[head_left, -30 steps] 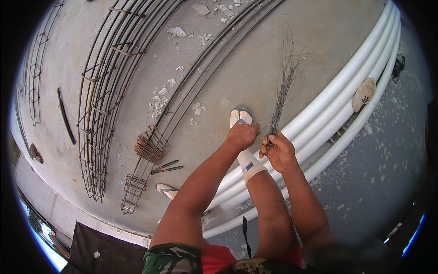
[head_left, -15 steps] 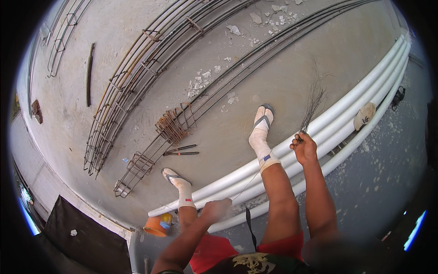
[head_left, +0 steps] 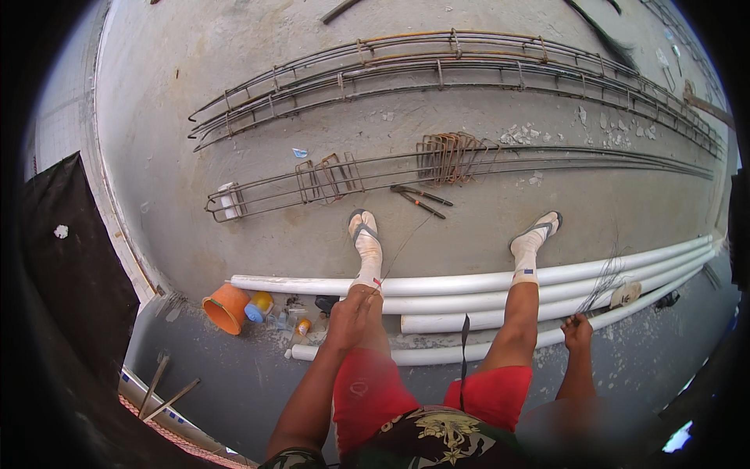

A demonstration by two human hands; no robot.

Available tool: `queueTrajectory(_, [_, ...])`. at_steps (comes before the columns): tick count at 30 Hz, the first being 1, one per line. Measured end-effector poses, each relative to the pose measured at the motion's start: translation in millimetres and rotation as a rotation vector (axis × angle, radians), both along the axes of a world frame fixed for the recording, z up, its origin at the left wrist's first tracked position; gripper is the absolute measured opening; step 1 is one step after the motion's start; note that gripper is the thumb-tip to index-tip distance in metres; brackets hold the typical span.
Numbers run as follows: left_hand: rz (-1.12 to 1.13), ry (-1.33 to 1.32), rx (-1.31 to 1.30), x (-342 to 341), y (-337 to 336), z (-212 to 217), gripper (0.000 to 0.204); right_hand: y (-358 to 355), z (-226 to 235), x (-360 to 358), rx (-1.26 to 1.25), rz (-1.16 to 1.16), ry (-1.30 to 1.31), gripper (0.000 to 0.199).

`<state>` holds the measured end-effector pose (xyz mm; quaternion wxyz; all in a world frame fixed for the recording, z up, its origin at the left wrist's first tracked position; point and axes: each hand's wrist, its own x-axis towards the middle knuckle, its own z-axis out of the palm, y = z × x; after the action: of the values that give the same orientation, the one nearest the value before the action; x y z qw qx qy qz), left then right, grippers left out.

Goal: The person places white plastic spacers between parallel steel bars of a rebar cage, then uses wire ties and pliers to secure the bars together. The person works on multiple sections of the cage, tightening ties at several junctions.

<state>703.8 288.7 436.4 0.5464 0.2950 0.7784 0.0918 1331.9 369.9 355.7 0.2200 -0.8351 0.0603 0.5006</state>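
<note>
My left hand point(head_left: 353, 319) is closed above the white pipes, in front of my left shin. A thin strand of wire point(head_left: 402, 246) slants from its fingers up toward the floor. My right hand point(head_left: 577, 332), over the pipes at the right, grips a bundle of thin tie wires point(head_left: 608, 280) whose loose ends fan upward. Beyond my feet lies a long rebar cage point(head_left: 375, 173) with a cluster of rusty stirrups point(head_left: 449, 160) around its bars. A pair of dark-handled pincers point(head_left: 422, 200) rests on the concrete beside it.
Long white pipes point(head_left: 453, 283) run across under my legs. At left stand an orange bucket point(head_left: 226, 307) and small containers. A beige cap point(head_left: 626, 295) sits on the pipes at right. Farther off lie more rebar cages point(head_left: 437, 66) and broken plaster pieces point(head_left: 531, 134).
My view has turned, so the rebar and pipes now run more nearly level. My left hand has shifted left and raised a single wire; the right still holds the bundle, now lower.
</note>
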Motion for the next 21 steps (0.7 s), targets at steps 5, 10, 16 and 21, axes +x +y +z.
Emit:
queueTrajectory(5, [0.138, -0.011, 0.02, -82, -60, 26, 0.026, -67, 72, -92, -0.064, -0.027, -0.073, 0.008])
queueTrajectory(10, [0.104, -0.019, 0.07, -130, -95, 44, 0.028, -92, 62, -125, -0.105, 0.285, -0.17, 0.013])
queueTrajectory(16, [-0.297, -0.033, 0.039, -112, -66, 48, 0.018, -21, 67, -335, 0.312, 1.693, -0.389, 0.068])
queueTrajectory(21, [-0.369, -0.153, 0.258, -69, -30, 56, 0.019, 18, 156, -514, 0.55, 2.31, 0.177, 0.042])
